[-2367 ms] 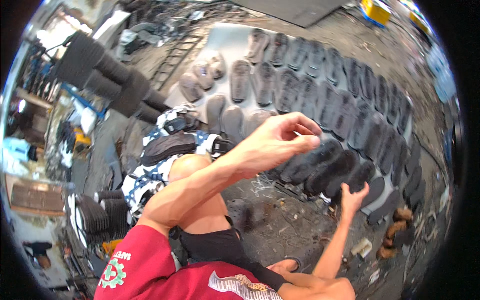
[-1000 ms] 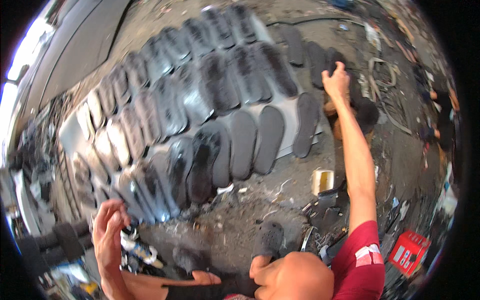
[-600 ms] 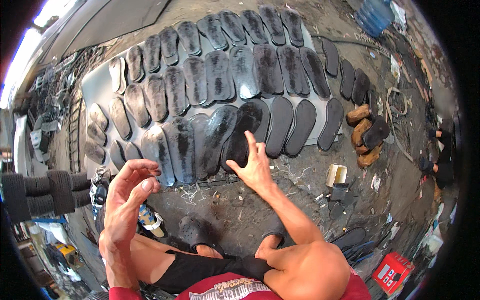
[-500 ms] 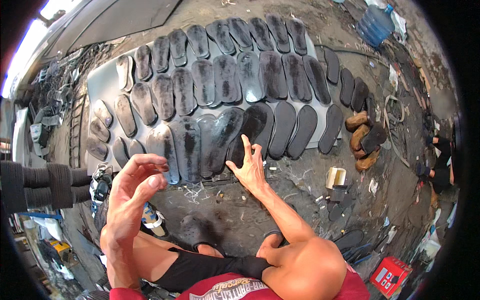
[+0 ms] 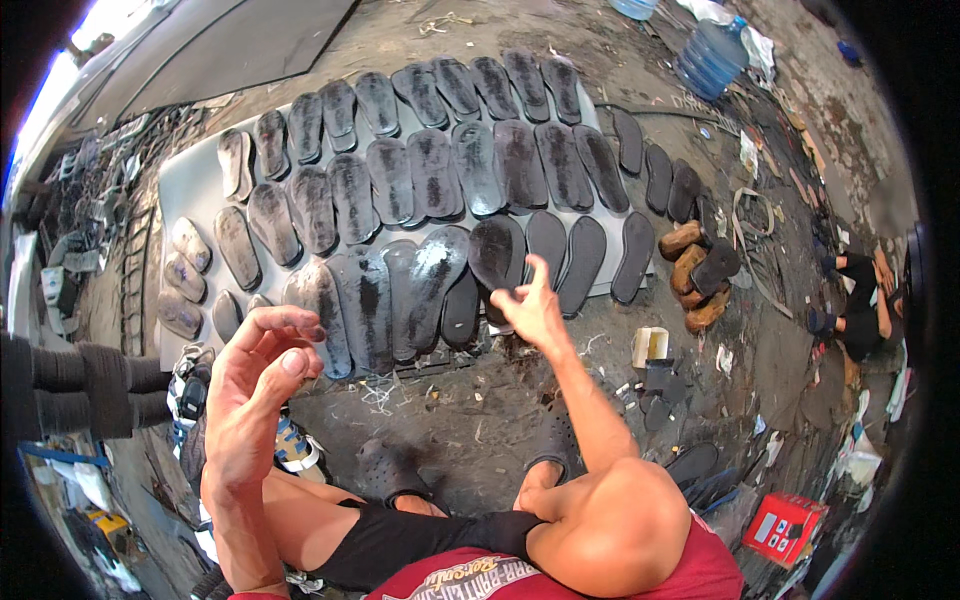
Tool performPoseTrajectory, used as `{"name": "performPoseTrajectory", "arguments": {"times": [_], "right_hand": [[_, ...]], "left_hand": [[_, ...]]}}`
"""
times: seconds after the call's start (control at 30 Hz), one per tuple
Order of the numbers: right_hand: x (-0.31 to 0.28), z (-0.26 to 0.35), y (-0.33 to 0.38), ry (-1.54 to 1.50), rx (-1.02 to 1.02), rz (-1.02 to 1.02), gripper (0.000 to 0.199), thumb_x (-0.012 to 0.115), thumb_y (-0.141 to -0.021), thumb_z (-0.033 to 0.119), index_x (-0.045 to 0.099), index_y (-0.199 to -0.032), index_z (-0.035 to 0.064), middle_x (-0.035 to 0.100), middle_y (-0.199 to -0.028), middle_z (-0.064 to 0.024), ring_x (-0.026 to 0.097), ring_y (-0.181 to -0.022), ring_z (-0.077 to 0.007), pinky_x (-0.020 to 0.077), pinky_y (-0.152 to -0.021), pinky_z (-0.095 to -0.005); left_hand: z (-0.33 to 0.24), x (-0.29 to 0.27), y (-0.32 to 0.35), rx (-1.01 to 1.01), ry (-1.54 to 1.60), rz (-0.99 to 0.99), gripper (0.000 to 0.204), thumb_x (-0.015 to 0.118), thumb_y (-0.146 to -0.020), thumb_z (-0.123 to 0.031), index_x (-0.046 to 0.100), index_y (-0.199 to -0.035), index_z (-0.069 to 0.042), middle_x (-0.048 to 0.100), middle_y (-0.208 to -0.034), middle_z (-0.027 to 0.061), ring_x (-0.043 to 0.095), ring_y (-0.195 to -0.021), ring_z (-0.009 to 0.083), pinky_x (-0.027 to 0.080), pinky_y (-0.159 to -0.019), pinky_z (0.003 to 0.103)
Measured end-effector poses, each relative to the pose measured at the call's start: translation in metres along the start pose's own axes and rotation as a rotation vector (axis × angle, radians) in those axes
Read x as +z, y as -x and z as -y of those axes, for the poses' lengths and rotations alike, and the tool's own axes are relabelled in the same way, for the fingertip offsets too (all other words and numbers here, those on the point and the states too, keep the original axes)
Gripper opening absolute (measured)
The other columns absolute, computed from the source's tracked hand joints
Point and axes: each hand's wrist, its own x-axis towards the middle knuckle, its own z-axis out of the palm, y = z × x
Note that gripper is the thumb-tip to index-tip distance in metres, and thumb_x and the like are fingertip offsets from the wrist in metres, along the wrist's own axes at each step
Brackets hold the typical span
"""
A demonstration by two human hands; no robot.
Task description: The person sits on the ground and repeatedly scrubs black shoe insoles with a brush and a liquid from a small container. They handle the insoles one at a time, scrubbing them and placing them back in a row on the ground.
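Rows of dark, glue-smeared shoe soles (image 5: 420,175) lie side by side on a grey sheet (image 5: 190,185) on the ground before me. My right hand (image 5: 528,298) reaches out low over the front row, fingers spread, holding nothing, its fingertips just above a black sole (image 5: 492,255). My left hand (image 5: 258,375) is raised close to the camera at the lower left, fingers loosely curled and dirty, empty. My bent knees and a black sandal (image 5: 392,478) on my foot show below.
A blue water jug (image 5: 712,55) stands at the top right. Brown soles (image 5: 690,275) are piled right of the rows, with a small white box (image 5: 650,346) and scraps nearby. A red box (image 5: 785,525) sits lower right. Stacked tyres (image 5: 70,385) stand left. Another person sits far right.
My head has swung back onto the soles. The right hand came in from the far right rows to the front row; the left hand rose and curled.
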Motion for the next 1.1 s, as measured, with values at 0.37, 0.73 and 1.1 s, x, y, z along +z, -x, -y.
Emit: {"name": "performPoseTrajectory", "arguments": {"times": [0.37, 0.73, 1.1], "right_hand": [[-0.245, 0.055, -0.084, 0.073, -0.167, -0.258, 0.091, 0.079, -0.088, 0.048, 0.043, -0.157, -0.0009, 0.076, -0.103, -0.0239, 0.075, -0.094, -0.0329, 0.0584, -0.090, -0.0444], [-0.368, -0.060, -0.309, 0.348, -0.027, -0.769, 0.105, 0.082, -0.079, 0.055, 0.044, -0.153, -0.0090, 0.066, -0.138, -0.0373, 0.066, -0.128, -0.0501, 0.0526, -0.111, -0.0529], [-0.242, -0.228, -0.334, 0.158, 0.113, -0.817, 0.101, 0.092, -0.077, 0.025, 0.036, -0.158, 0.0028, 0.061, -0.130, -0.0336, 0.060, -0.125, -0.0503, 0.0491, -0.111, -0.0560]], "left_hand": [[0.018, 0.031, -0.044, -0.067, -0.063, -0.040, 0.035, 0.072, -0.102, -0.021, 0.066, -0.129, 0.001, 0.064, -0.112, 0.0082, 0.059, -0.095, 0.0138, 0.046, -0.091, 0.029], [0.039, 0.072, -0.082, -0.222, -0.246, -0.063, 0.037, 0.072, -0.104, -0.024, 0.064, -0.131, 0.001, 0.066, -0.113, 0.0074, 0.062, -0.092, 0.0130, 0.048, -0.086, 0.027], [0.047, 0.088, -0.097, -0.309, -0.316, -0.159, 0.038, 0.072, -0.105, -0.025, 0.063, -0.129, 0.003, 0.065, -0.112, 0.0067, 0.061, -0.091, 0.0117, 0.049, -0.085, 0.026]]}}
